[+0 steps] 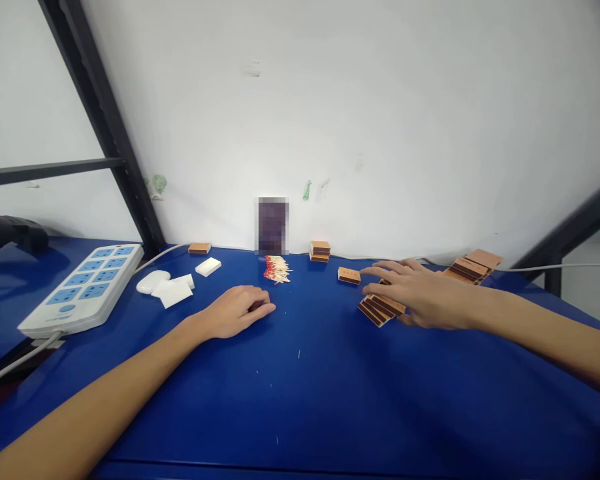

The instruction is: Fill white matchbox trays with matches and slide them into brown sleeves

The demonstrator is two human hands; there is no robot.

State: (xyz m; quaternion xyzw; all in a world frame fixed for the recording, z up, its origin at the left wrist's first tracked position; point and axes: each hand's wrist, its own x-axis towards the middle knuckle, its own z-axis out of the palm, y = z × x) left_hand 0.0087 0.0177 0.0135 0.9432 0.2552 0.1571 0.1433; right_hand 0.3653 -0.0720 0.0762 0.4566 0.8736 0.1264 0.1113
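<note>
My right hand [420, 293] hovers over or rests on a fan of flat matchbox sleeves [380, 311], its fingers stretched out and spread. I cannot tell whether the fingertips press on them, and part of the fan is hidden below the palm. Just left of those fingertips lies a matchbox [349, 275]. My left hand [240, 311] rests on the blue table [290, 400] with its fingers curled under and the thumb apart, and nothing shows in it. Beyond it is a pile of red-tipped matches [277, 269].
Matchboxes are stacked [320, 251] by the wall, and one matchbox [199, 248] lies farther left. More flat sleeves [473, 267] lie behind my right wrist. At left are a power strip [85, 287], white paper pieces [174, 291] and a white block [209, 267]. A cable runs along the wall.
</note>
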